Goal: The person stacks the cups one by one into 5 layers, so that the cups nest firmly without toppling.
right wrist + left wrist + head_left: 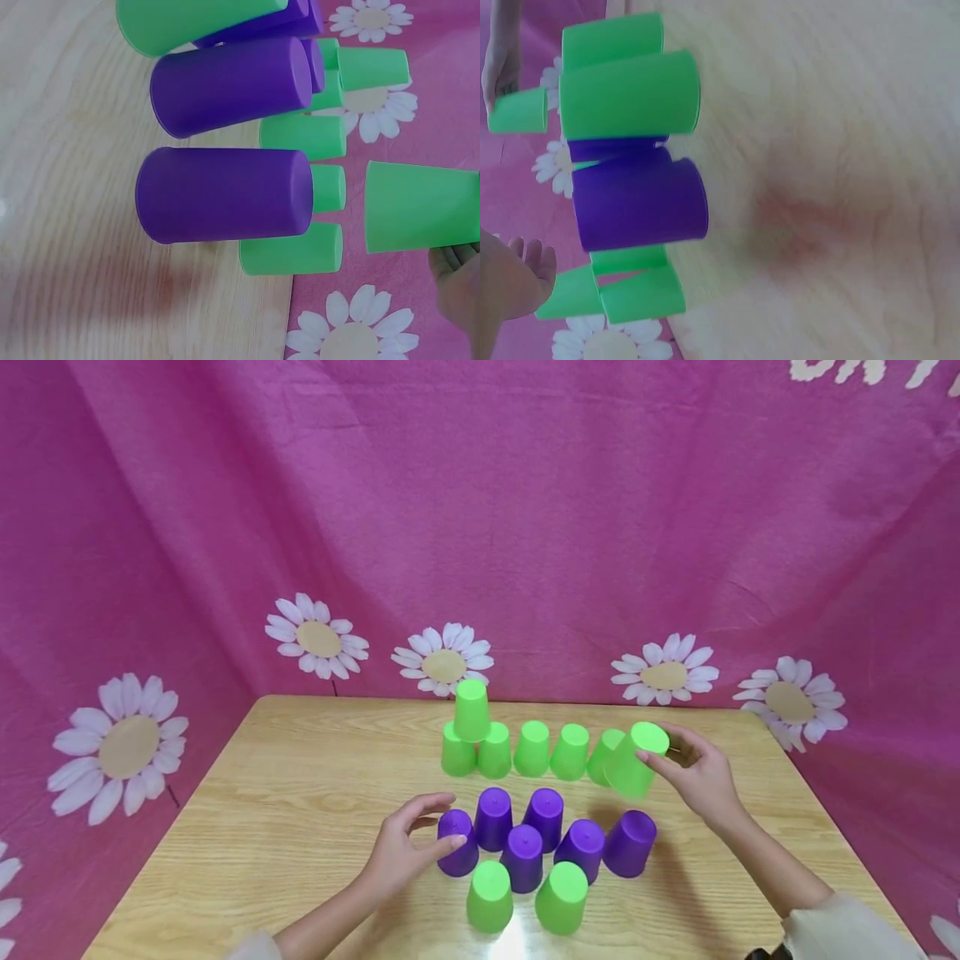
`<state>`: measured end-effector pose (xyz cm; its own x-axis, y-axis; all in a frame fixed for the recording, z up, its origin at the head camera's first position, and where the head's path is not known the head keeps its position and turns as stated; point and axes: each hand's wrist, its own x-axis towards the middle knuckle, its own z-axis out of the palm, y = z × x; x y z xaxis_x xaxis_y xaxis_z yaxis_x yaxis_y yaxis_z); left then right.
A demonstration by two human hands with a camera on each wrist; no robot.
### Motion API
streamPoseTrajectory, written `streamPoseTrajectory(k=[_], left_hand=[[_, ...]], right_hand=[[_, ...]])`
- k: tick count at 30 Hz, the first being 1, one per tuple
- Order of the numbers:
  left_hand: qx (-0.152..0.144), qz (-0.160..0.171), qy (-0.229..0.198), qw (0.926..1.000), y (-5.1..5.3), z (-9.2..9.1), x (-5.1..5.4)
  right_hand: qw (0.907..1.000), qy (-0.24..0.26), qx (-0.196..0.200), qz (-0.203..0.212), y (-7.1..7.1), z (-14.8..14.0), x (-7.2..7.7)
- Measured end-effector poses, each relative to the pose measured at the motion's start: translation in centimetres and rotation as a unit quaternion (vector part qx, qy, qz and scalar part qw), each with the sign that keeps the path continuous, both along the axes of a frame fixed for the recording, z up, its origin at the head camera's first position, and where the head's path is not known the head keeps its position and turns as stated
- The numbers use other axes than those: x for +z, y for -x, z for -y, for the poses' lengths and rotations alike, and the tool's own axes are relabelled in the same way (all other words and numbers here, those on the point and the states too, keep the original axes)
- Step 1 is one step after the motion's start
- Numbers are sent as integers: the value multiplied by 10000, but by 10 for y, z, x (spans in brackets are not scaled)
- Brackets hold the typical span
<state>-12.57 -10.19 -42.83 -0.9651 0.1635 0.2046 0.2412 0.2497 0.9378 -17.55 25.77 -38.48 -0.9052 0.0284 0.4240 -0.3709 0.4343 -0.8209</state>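
My right hand grips an upside-down green cup by its sides, raised off the table near the right end of a back row of green cups. In the right wrist view that held cup hangs apart from the others. My left hand is beside the leftmost purple cup, fingers and thumb spread around its near side. The left wrist view shows the hand above the purple cup, with space between them. One green cup stands across the two leftmost back cups.
Several more upside-down purple cups stand in the middle of the wooden table. Two green cups stand in front of them. A pink cloth with daisies hangs behind the table and at its sides.
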Motion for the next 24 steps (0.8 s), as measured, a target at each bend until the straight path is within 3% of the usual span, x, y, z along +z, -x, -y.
streamPoseTrajectory(k=[7, 16, 24], left_hand=[[-311, -403, 62, 9987, -15, -4, -14], [-520, -216, 34, 9984, -23, -5, -32], [-632, -833, 53, 9945, -29, -11, -48]], right_hand=[[9998, 82, -136, 99, 17, 1, 0], [9987, 307, -292, 271, 37, 11, -2], [9970, 225, -497, 556, 52, 19, -5]])
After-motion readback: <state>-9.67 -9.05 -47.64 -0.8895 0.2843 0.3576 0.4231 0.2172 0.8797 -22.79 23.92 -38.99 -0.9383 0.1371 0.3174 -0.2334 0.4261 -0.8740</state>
